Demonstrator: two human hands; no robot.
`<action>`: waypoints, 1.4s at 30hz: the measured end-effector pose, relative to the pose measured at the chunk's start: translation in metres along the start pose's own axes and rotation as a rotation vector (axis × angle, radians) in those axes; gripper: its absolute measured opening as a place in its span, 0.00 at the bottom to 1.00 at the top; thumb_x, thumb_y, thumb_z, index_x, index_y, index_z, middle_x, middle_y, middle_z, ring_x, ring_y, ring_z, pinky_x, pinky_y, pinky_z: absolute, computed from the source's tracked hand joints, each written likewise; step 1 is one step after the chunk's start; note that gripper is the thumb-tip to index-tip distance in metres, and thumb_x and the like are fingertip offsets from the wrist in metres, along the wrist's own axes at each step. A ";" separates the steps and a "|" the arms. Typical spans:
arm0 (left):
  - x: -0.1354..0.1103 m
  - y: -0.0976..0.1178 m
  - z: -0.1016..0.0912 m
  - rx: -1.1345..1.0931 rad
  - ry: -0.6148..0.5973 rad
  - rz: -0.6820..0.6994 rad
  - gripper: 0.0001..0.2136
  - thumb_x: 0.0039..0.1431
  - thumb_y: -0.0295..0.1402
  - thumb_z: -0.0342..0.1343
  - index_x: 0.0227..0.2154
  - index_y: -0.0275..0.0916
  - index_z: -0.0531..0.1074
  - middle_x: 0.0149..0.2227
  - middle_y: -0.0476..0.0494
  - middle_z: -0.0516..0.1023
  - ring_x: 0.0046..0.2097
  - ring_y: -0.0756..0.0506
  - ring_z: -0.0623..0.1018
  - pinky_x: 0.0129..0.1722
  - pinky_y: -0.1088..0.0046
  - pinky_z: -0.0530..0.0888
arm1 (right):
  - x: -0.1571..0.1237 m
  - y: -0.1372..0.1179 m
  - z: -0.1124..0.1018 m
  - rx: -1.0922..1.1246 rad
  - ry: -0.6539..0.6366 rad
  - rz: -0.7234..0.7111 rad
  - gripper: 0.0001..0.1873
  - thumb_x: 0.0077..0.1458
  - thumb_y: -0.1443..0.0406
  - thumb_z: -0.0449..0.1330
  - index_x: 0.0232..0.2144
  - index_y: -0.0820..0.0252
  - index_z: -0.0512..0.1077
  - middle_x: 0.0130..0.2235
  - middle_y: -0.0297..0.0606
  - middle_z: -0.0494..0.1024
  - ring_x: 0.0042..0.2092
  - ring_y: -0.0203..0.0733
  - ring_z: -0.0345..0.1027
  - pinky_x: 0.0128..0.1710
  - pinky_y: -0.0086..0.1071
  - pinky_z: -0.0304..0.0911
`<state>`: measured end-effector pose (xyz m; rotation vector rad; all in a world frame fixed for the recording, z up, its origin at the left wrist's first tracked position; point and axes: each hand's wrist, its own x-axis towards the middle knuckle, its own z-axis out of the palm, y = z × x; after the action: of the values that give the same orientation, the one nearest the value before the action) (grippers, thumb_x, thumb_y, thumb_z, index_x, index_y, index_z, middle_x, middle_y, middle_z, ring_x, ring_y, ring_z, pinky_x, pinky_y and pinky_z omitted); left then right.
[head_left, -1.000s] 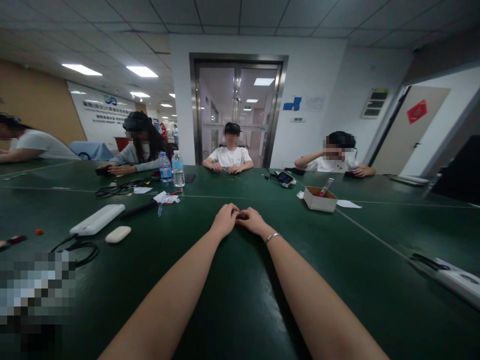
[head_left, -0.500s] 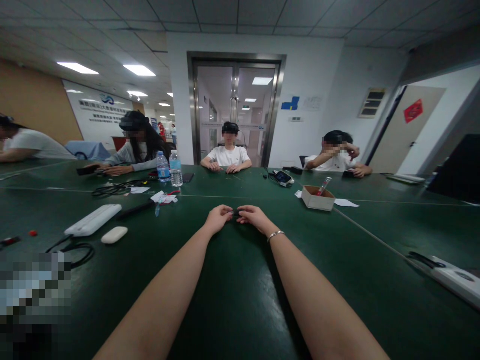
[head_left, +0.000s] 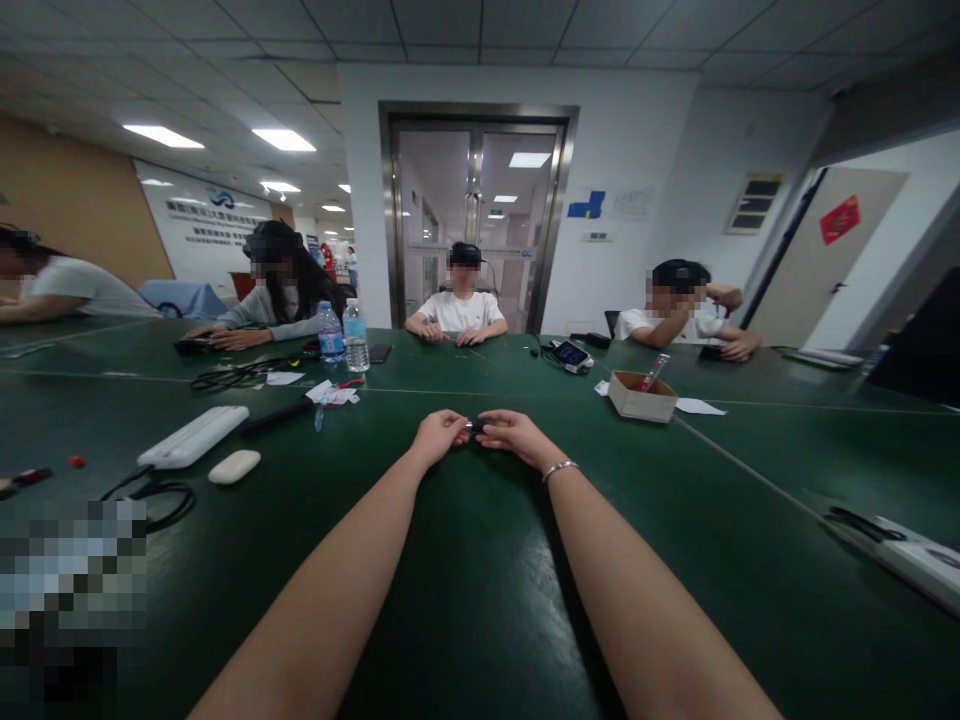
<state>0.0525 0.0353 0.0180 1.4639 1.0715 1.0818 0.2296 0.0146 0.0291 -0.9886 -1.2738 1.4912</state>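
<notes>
My left hand (head_left: 441, 437) and my right hand (head_left: 516, 434) meet over the green table (head_left: 457, 560), fingertips almost touching. Between them is a small black object (head_left: 478, 425) with a short shiny, metal-looking part on its left. My right fingers are closed around the dark body. On the other side, my left thumb and fingers pinch the shiny end. The object is too small to name, and my fingers cover part of it. A silver bracelet (head_left: 560, 468) circles my right wrist.
Left of my arms lie a white oval case (head_left: 235, 467), a white power bank-like block (head_left: 193, 437) and cables. Two water bottles (head_left: 356, 338) stand farther back. A small box (head_left: 641, 398) holding a tube is at right. Several people sit around the table.
The shiny part between my hands now shows, and the black piece is more visible at my right fingertips. The view has shifted slightly. Across the table at right, a person's raised arm has moved.
</notes>
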 end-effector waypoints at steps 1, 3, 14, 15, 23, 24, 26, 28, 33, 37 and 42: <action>0.000 0.000 0.000 0.003 -0.001 -0.004 0.04 0.56 0.29 0.52 0.31 0.32 0.69 0.26 0.43 0.75 0.28 0.50 0.75 0.28 0.76 0.72 | 0.000 0.000 0.000 0.005 -0.003 -0.001 0.14 0.52 0.79 0.57 0.43 0.69 0.67 0.35 0.45 0.75 0.35 0.41 0.74 0.37 0.28 0.72; 0.000 0.000 -0.001 0.011 -0.011 0.002 0.05 0.56 0.29 0.52 0.31 0.32 0.69 0.25 0.43 0.75 0.27 0.50 0.75 0.27 0.77 0.71 | 0.001 0.000 -0.001 0.015 -0.010 -0.003 0.14 0.52 0.79 0.57 0.42 0.69 0.67 0.35 0.44 0.75 0.34 0.41 0.74 0.37 0.29 0.72; -0.001 0.005 0.000 0.028 -0.051 0.003 0.05 0.55 0.28 0.51 0.30 0.31 0.70 0.21 0.47 0.72 0.23 0.52 0.72 0.24 0.79 0.68 | 0.003 0.004 -0.006 0.032 -0.064 -0.025 0.16 0.50 0.79 0.59 0.42 0.68 0.67 0.34 0.44 0.75 0.36 0.42 0.73 0.40 0.33 0.71; -0.001 0.005 -0.001 0.032 -0.055 0.002 0.06 0.55 0.28 0.51 0.30 0.31 0.70 0.21 0.46 0.72 0.23 0.53 0.72 0.24 0.79 0.68 | 0.003 0.004 -0.006 0.034 -0.064 -0.024 0.16 0.50 0.79 0.59 0.42 0.68 0.67 0.34 0.44 0.75 0.36 0.42 0.73 0.40 0.33 0.71; 0.003 0.000 -0.004 0.053 -0.077 -0.006 0.08 0.56 0.31 0.51 0.31 0.31 0.70 0.21 0.45 0.73 0.23 0.53 0.72 0.24 0.79 0.67 | 0.002 0.002 -0.007 0.046 -0.085 -0.031 0.16 0.49 0.79 0.60 0.42 0.68 0.68 0.35 0.44 0.75 0.36 0.43 0.73 0.41 0.34 0.71; 0.003 0.000 -0.004 0.055 -0.078 -0.009 0.08 0.56 0.31 0.51 0.31 0.31 0.70 0.22 0.45 0.73 0.23 0.52 0.72 0.24 0.78 0.67 | 0.002 0.002 -0.007 0.045 -0.086 -0.031 0.16 0.49 0.79 0.60 0.42 0.68 0.68 0.35 0.44 0.75 0.36 0.43 0.73 0.41 0.34 0.71; 0.002 0.001 -0.004 0.058 -0.080 -0.013 0.08 0.56 0.31 0.51 0.31 0.31 0.70 0.22 0.45 0.73 0.23 0.52 0.72 0.24 0.78 0.67 | 0.002 0.002 -0.007 0.047 -0.089 -0.028 0.16 0.49 0.79 0.59 0.42 0.68 0.68 0.35 0.44 0.75 0.36 0.43 0.73 0.40 0.33 0.71; 0.001 0.001 -0.004 0.062 -0.081 -0.014 0.08 0.56 0.32 0.51 0.31 0.31 0.70 0.22 0.45 0.74 0.24 0.52 0.72 0.25 0.78 0.68 | 0.001 0.002 -0.007 0.048 -0.090 -0.025 0.16 0.49 0.79 0.59 0.42 0.68 0.68 0.35 0.44 0.75 0.36 0.43 0.73 0.40 0.33 0.71; 0.002 0.001 -0.004 0.073 -0.078 -0.010 0.08 0.56 0.32 0.50 0.32 0.31 0.70 0.22 0.45 0.73 0.24 0.52 0.72 0.25 0.78 0.67 | 0.001 0.001 -0.005 0.043 -0.082 -0.020 0.16 0.49 0.79 0.60 0.41 0.68 0.68 0.35 0.43 0.75 0.36 0.42 0.73 0.41 0.34 0.71; 0.005 -0.002 -0.004 0.070 -0.075 -0.010 0.09 0.56 0.32 0.50 0.31 0.31 0.70 0.21 0.45 0.73 0.23 0.52 0.72 0.24 0.79 0.67 | 0.000 0.000 -0.004 0.032 -0.081 -0.019 0.16 0.49 0.79 0.59 0.42 0.67 0.68 0.35 0.43 0.75 0.36 0.42 0.73 0.40 0.33 0.71; 0.006 -0.004 -0.003 0.078 -0.059 -0.002 0.10 0.56 0.34 0.50 0.29 0.31 0.70 0.20 0.46 0.73 0.22 0.52 0.71 0.23 0.79 0.66 | 0.001 0.002 -0.005 0.031 -0.078 -0.026 0.15 0.49 0.78 0.60 0.41 0.66 0.68 0.35 0.42 0.74 0.36 0.42 0.73 0.39 0.33 0.71</action>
<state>0.0505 0.0421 0.0151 1.5465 1.0839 0.9990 0.2341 0.0172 0.0261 -0.8985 -1.3103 1.5377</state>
